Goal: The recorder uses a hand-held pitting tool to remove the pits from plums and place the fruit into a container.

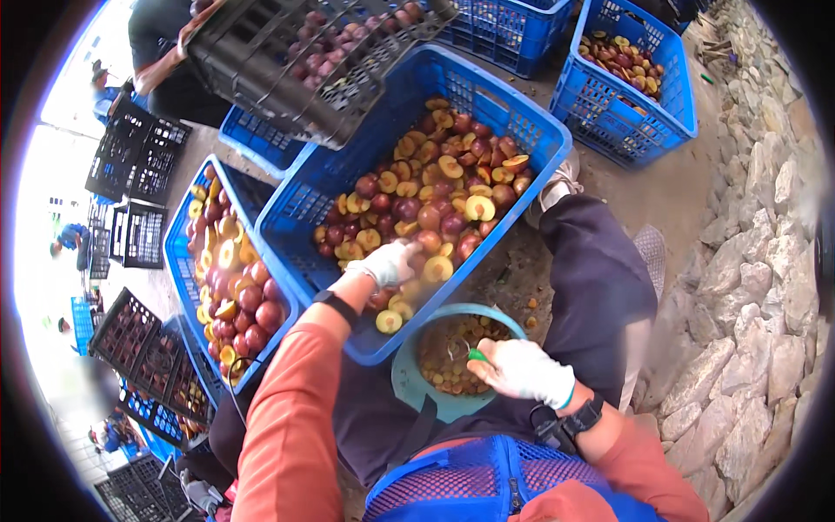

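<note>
A large blue crate (pixel 300 202) in front of me holds many dark-red fruits that look like plums (pixel 407 207), several cut into yellow-fleshed halves. My left hand (pixel 388 264), in a white glove, reaches over its near rim and touches the fruit; its fingers are blurred. My right hand (pixel 529 374), also gloved, is closed round the green handle of a small tool (pixel 476 354) with a thin metal tip. That tip is over a light-blue basin (pixel 404 376) between my legs, which contains small yellowish-brown pieces (pixel 474 331).
Another person's hand (pixel 184 42) is at a black crate (pixel 261 74) of plums, tilted over the blue crate's far-left corner. Blue crates of cut fruit stand at left (pixel 178 252) and far right (pixel 622 130). Rough stones (pixel 748 348) line the right; black crates (pixel 139 152) are stacked left.
</note>
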Available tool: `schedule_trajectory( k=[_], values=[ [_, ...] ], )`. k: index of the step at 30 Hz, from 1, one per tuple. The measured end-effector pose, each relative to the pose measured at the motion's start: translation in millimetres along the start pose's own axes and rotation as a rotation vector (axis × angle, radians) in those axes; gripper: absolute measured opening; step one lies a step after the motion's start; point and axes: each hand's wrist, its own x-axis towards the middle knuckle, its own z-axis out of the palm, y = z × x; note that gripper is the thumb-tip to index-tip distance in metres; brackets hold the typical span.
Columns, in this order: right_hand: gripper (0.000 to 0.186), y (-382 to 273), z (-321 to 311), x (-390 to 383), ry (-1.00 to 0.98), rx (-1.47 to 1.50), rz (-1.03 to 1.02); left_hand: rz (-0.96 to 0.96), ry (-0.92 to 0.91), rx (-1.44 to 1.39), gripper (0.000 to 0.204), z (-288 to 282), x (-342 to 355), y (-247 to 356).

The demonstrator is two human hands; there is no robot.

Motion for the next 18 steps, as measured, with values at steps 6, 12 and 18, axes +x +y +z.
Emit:
schedule_trajectory(
  k=[6, 12, 18],
  values=[
    [0.033, 2, -21, -10, 0.140, 0.161, 0.005, -0.276, -0.133, -0.239, 0.054, 10, 28, 16],
    [0.035, -1, -27, 4, 0.451, 0.467, -0.114, -0.142, -0.110, -1.625, 0.048, -44, -51, 101],
    [0.031, -21, -20, 4, 0.564, 0.486, -0.251, -0.053, 0.113, -1.572, 0.055, -36, -122, 192]
  ],
)
